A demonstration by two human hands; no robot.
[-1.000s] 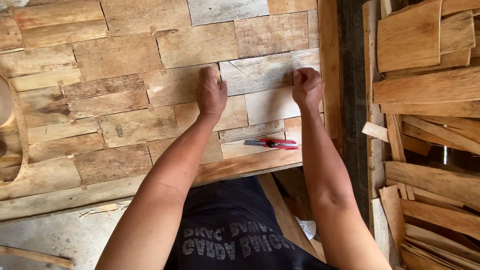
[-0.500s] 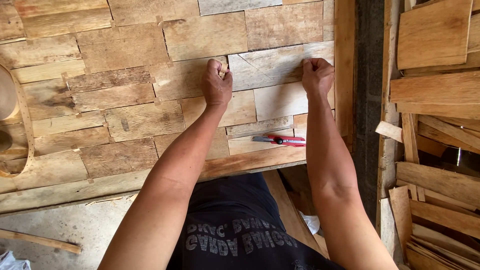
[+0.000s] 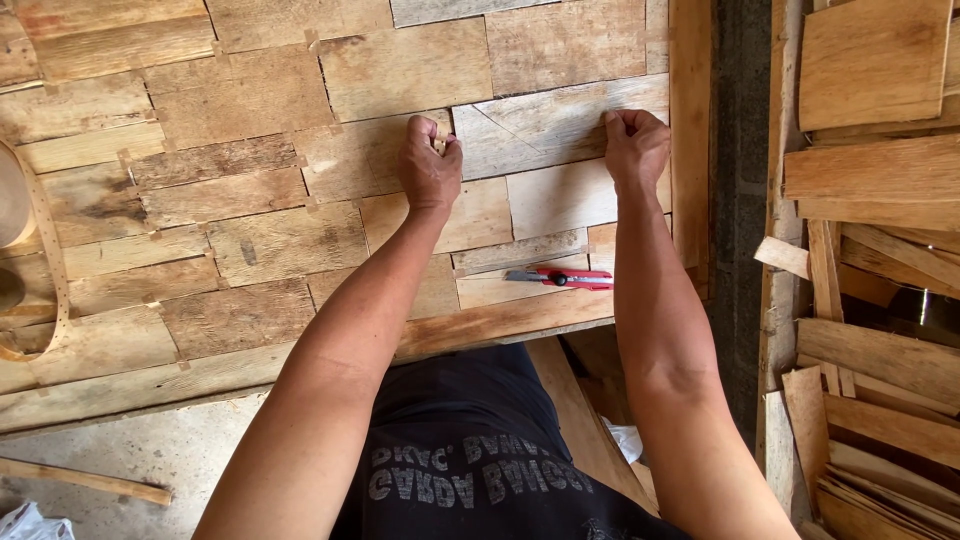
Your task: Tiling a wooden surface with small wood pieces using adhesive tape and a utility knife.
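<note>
I look down at my two bare hands on a counter (image 3: 120, 350) covered in a patchwork of thin wood veneer sheets. My left hand (image 3: 430, 165) is curled, fingertips pinching a small bit of pale tape at the left end of one pale veneer strip (image 3: 540, 125). My right hand (image 3: 635, 145) is curled too, fingers pressing down on the strip's right end. The strip lies between my hands, its long axis running from hand to hand, tilted slightly upward toward the right one. Both hands touch it; neither is nearer. Just below my right forearm, toward my body, rests a red utility knife (image 3: 562, 278), lying sideways. Well off beyond my right hand, loose veneer offcuts (image 3: 870, 180) are stacked.
</note>
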